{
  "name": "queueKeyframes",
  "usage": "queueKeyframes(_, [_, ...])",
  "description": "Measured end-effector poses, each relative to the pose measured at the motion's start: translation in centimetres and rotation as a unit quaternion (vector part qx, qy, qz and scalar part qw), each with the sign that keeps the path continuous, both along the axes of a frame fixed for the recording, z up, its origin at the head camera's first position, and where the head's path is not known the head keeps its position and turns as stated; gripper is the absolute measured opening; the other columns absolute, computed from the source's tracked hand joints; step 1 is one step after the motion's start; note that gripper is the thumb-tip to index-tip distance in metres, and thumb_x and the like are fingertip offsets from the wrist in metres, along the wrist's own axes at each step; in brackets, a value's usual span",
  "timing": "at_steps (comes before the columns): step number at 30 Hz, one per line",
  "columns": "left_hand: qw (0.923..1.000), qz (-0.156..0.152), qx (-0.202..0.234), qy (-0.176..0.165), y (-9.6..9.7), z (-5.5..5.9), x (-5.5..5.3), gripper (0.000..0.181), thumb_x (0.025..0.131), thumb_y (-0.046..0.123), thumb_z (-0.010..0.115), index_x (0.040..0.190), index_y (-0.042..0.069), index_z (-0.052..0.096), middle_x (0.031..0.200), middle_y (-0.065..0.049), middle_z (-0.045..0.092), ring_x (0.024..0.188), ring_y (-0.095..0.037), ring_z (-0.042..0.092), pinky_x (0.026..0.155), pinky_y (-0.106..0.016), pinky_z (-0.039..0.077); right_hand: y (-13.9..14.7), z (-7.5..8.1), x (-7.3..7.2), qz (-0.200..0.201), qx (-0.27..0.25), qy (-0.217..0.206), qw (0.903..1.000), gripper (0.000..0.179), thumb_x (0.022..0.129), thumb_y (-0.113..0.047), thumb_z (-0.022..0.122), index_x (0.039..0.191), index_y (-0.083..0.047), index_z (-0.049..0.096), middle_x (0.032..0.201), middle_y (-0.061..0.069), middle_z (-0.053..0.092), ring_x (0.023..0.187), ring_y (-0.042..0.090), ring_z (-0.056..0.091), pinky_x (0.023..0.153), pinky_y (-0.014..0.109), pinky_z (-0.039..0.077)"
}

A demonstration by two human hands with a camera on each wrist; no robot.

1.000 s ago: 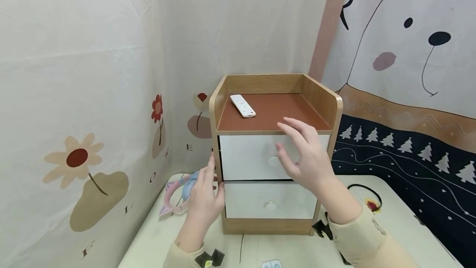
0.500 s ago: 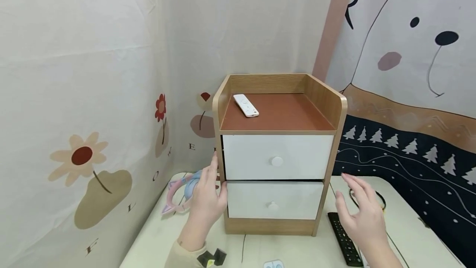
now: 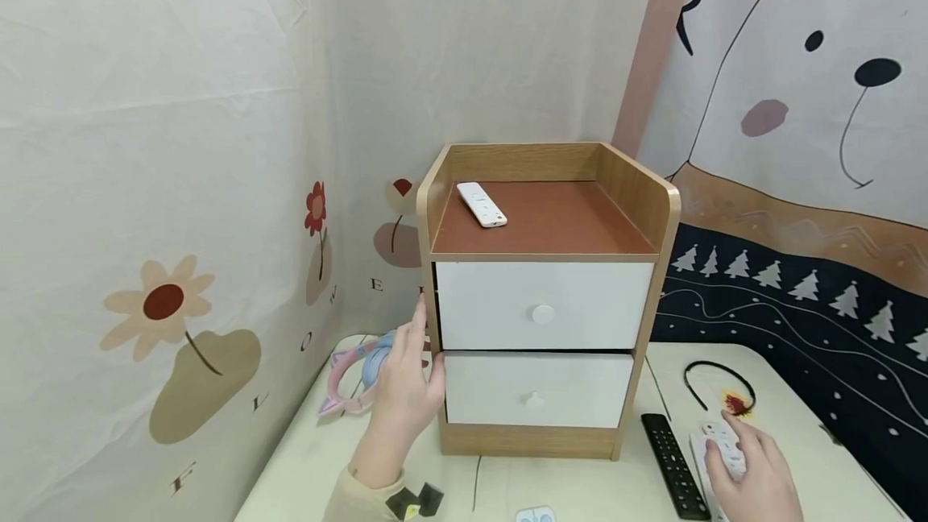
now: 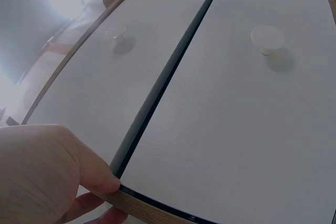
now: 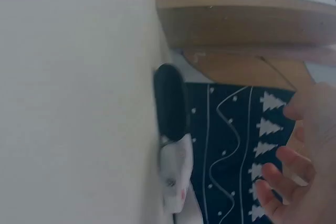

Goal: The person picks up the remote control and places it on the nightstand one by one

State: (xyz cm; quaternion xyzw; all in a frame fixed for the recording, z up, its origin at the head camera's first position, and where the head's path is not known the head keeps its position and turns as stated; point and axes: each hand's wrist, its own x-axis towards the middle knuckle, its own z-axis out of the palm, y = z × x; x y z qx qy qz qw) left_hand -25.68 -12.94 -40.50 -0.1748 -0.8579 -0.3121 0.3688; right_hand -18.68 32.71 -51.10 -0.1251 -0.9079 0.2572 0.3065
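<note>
A small wooden cabinet (image 3: 529, 441) with two white drawers stands on the table. My left hand (image 3: 404, 385) lies along its left side with fingers straight. In the left wrist view the thumb (image 4: 100, 174) touches the front edge near the dark gap between the upper drawer (image 3: 493, 288) and lower drawer (image 3: 493, 393). At the right, my right hand (image 3: 757, 466) is over a white remote control (image 3: 728, 445), fingers slightly bent and spread. Part of that remote is hidden behind the hand. A black remote control (image 3: 674, 466) lies beside it.
Another white remote control (image 3: 482, 205) lies on the cabinet's brown top. Pink and blue headphones (image 3: 348, 377) are left of the cabinet. A black headband (image 3: 718, 365) with a flower lies at the back right. A small white item with blue circles (image 3: 535, 515) is at the front.
My right hand has moved from in front of the upper drawer down and right to the white remote control. The left hand stays at the cabinet's side.
</note>
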Motion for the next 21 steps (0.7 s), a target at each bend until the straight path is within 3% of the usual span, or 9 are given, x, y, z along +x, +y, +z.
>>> queueKeyframes(2, [1.0,-0.001,0.001,0.001,0.0,0.0,0.0,0.09,0.098,-0.001,0.072,0.175,0.008,0.026,0.13,-0.021,0.065,0.094,-0.027,0.076,0.08,-0.04,0.068,0.6,-0.5,-0.1,-0.011,-0.017,-0.062,0.9979,0.057,0.098,-0.02,0.072,0.149,0.002,0.058,0.14,0.039,0.056,0.12,0.06,0.059,0.1,0.074,0.052])
queueKeyframes(6, [1.0,-0.003,0.004,0.003,0.0,0.1,-0.1,0.09,0.098,-0.001,0.071,0.175,0.008,0.027,0.131,-0.021,0.065,0.095,-0.027,0.076,0.08,-0.04,0.068,1.7,-1.2,-0.5,-0.04,-0.039,-0.159,0.9857,0.063,0.101,-0.026,0.067,0.156,0.001,0.05,0.151,0.041,0.045,0.133,0.067,0.049,0.113,0.079,0.044])
queueKeyframes(13, [1.0,-0.006,0.005,0.0,-0.1,0.1,0.0,0.089,0.098,-0.002,0.071,0.175,0.007,0.027,0.133,-0.022,0.064,0.096,-0.028,0.076,0.081,-0.04,0.068,3.0,-3.0,-0.3,-0.079,-0.045,-0.221,0.971,0.063,0.097,-0.025,0.069,0.148,0.007,0.054,0.146,0.044,0.046,0.128,0.069,0.05,0.109,0.078,0.048])
queueKeyframes(21, [0.9999,-0.003,0.002,-0.013,-0.1,0.2,0.1,0.089,0.099,0.0,0.071,0.175,0.008,0.026,0.136,-0.022,0.064,0.098,-0.03,0.076,0.081,-0.042,0.068,4.0,-4.8,-0.4,-0.116,-0.036,-0.285,0.951,0.058,0.097,-0.026,0.069,0.142,0.009,0.058,0.135,0.043,0.055,0.117,0.06,0.058,0.103,0.072,0.053])
